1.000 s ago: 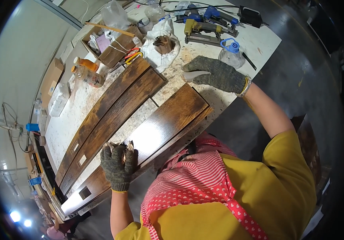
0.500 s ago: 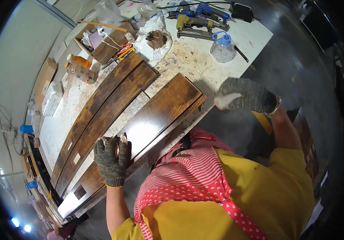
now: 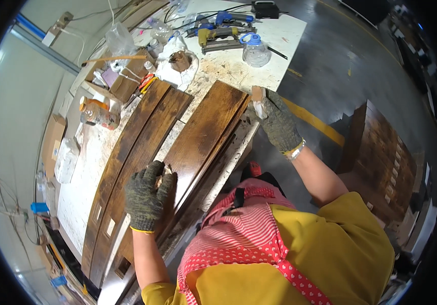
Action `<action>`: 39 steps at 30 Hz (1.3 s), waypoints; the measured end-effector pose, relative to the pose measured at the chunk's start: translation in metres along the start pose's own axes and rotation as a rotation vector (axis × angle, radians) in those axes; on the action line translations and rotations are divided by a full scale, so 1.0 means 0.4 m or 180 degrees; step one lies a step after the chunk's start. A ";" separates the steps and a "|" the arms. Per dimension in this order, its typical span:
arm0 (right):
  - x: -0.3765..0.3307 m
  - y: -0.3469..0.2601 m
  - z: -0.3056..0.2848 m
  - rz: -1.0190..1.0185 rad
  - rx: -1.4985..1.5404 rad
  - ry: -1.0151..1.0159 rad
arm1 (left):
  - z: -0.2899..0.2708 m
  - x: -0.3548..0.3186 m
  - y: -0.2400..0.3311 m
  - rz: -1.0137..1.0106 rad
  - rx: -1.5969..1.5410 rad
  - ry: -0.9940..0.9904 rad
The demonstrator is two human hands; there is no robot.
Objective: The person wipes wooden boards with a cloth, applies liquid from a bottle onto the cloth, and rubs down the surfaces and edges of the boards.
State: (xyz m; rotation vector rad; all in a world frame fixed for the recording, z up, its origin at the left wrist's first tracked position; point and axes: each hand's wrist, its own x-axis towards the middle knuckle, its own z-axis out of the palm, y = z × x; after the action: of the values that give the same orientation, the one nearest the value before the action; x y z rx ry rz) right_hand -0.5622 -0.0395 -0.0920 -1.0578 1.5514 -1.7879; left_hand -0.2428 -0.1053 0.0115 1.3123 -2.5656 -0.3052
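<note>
My left hand (image 3: pixel 150 198), in a dark grey knit glove, rests over the nearest dark-stained wooden board (image 3: pixel 206 127). A crumpled, brown-stained wad (image 3: pixel 165 175) pokes out between its thumb and fingers. At the board's far right end, my right hand (image 3: pixel 281 124), gloved alike, grips a small tan-and-white pad (image 3: pixel 258 100); its exact kind is unclear. Left of this board lie two more long stained boards (image 3: pixel 132 137), side by side, with small rectangular cut-outs near their lower ends. Another cut-out shows in the nearest board below my left hand.
On the white worktable (image 3: pixel 228 66) stand a cut-down container of brown liquid (image 3: pixel 180 61), nail guns (image 3: pixel 221 36), a blue-capped jug (image 3: pixel 255 53), bottles (image 3: pixel 99 114) and a cardboard box (image 3: pixel 127 81). Stacked stained boards (image 3: pixel 378 157) stand on the floor at right.
My right hand has come from off the table's edge to the board's far end with the pad. My left hand stays on the board with its wad. The view has shifted.
</note>
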 end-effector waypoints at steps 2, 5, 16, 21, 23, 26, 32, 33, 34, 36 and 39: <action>-0.006 0.008 -0.014 -0.1082 -0.1909 0.0025 | 0.010 -0.011 -0.002 0.0263 0.0026 0.0136; -0.007 0.003 -0.008 0.0474 0.1399 0.0282 | 0.035 -0.023 -0.016 0.0382 -0.0018 0.0359; -0.041 -0.044 0.023 -0.1622 -0.2219 0.0405 | 0.051 -0.033 -0.024 0.0429 -0.0026 0.0663; -0.099 -0.086 0.059 -0.1970 -0.1968 -0.0360 | 0.052 -0.043 -0.027 0.0334 -0.0008 0.0691; -0.054 -0.080 0.028 -0.2212 -0.1616 -0.0450 | 0.050 -0.041 -0.023 0.0295 0.0026 0.0702; 0.005 -0.047 -0.023 -0.1244 -0.1558 0.0480 | 0.048 -0.028 -0.005 0.0384 -0.0078 0.0674; -0.103 -0.067 0.073 -0.1553 -0.1706 -0.0458 | 0.053 -0.037 -0.022 0.0312 0.0014 0.0830; -0.126 -0.086 0.097 -0.1757 -0.1770 -0.0908 | 0.045 -0.042 -0.030 0.0295 0.0057 0.0889; -0.130 -0.070 0.108 -0.1959 -0.1762 -0.0757 | 0.037 -0.042 -0.023 0.0229 0.0055 0.0780; -0.102 -0.078 0.072 -0.1893 -0.1489 -0.0382 | 0.042 -0.045 -0.030 0.0516 0.0045 0.0899; -0.026 -0.044 0.023 -0.1589 -0.1736 0.0223 | 0.060 -0.038 -0.035 0.0644 -0.0038 0.0872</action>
State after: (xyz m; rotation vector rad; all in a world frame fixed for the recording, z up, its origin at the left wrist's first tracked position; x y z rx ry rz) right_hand -0.5473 -0.0329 -0.0766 -1.7850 2.0137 -1.7485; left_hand -0.2310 -0.0993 -0.0173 1.0005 -2.4309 -0.0944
